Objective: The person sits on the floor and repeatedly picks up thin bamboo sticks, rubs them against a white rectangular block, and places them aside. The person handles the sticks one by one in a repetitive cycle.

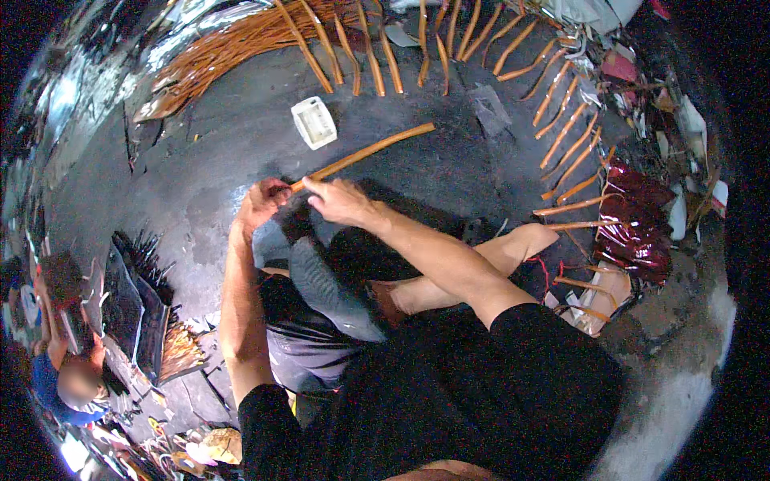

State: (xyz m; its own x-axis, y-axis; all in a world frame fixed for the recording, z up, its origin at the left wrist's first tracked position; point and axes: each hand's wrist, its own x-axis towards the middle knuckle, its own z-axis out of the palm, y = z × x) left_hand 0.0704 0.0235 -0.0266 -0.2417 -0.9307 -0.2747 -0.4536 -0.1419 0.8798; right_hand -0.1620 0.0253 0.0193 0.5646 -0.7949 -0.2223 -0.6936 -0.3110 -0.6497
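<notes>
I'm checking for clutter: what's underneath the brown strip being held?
Grey floor shows around the strip; what's directly beneath is hidden. Left hand and right hand partly cover its near end.

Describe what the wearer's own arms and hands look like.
The left hand and right hand are ungloved, and the forearms are bare, with no watch visible. Both sleeves are black and short, with no visible markings.

The grey floor (200, 160) bears brown strips (303, 46) and a white tray (323, 142).

1 white tray (323, 143) sits on grey floor (216, 152), well left of dark-red plastic (636, 216).
</notes>
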